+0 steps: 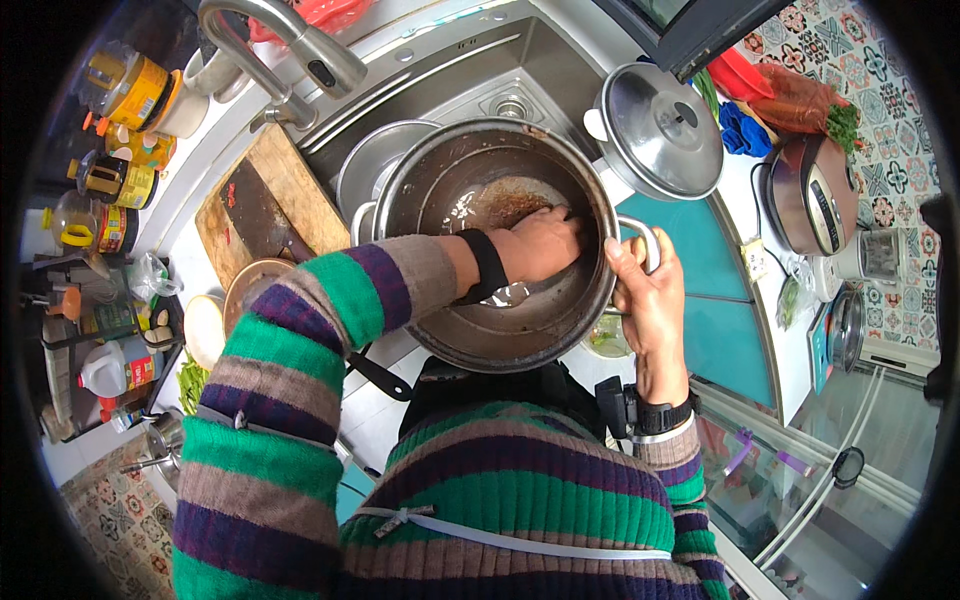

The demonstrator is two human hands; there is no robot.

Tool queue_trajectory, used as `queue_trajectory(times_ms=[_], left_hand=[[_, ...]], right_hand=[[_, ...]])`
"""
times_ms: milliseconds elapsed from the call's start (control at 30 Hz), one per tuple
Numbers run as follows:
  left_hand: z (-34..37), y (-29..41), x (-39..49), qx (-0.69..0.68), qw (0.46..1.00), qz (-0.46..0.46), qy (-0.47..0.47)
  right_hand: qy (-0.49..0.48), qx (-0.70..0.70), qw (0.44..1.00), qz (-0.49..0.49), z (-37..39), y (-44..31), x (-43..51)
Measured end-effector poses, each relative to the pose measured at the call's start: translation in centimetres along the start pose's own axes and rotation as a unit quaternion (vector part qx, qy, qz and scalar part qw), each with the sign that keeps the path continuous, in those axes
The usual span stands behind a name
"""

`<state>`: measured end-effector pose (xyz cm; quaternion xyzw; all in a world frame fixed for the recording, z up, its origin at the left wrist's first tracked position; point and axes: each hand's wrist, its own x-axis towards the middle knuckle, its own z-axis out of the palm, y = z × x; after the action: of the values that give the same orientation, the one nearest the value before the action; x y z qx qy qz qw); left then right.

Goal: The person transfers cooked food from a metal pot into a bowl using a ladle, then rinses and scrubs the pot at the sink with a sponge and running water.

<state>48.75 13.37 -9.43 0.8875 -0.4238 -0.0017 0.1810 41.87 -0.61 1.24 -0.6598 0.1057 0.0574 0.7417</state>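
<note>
A large round metal pot [517, 337] with a brown, stained inside is held tilted over the near edge of the sink. My left hand [541, 244] reaches down inside it, against the inner wall; its fingertips are partly hidden, so whether it holds anything cannot be told. A little shiny liquid lies at the pot's bottom. My right hand [649, 289] grips the pot's right loop handle [646, 234], thumb near the rim and fingers around the metal. Partly behind the pot, a smaller metal basin [367, 161] shows in the sink.
A stainless steel sink [551, 56] and faucet [289, 97] lie beyond. At left are a wooden cutting board [296, 180], bowls, several bottles and a black knob-ended handle [382, 375]. On the right stand a lidded pot [660, 127] and a rice cooker [814, 195].
</note>
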Motion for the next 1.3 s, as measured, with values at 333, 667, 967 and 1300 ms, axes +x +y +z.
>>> queue_trajectory(times_ms=[333, 667, 967, 1300], left_hand=[[-0.9, -6.1, -3.4, 0.276, 0.953, -0.071, -0.106], [-1.9, -6.0, -2.6, -0.006, 0.927, -0.331, -0.174], [0.6, -1.7, -0.2, 0.046, 0.973, -0.209, -0.08], [0.1, -2.4, 0.5, 0.156, 0.981, -0.117, 0.01]], right_hand=[[-0.012, -0.003, 1.0, -0.003, 0.0, 0.1, -0.1], [-0.023, -0.004, 1.0, 0.004, -0.4, -0.2, 0.2], [-0.008, 0.013, 1.0, -0.005, -0.9, -0.3, 0.6], [0.006, -0.049, 0.998, -0.029, -0.8, -0.4, 0.0]])
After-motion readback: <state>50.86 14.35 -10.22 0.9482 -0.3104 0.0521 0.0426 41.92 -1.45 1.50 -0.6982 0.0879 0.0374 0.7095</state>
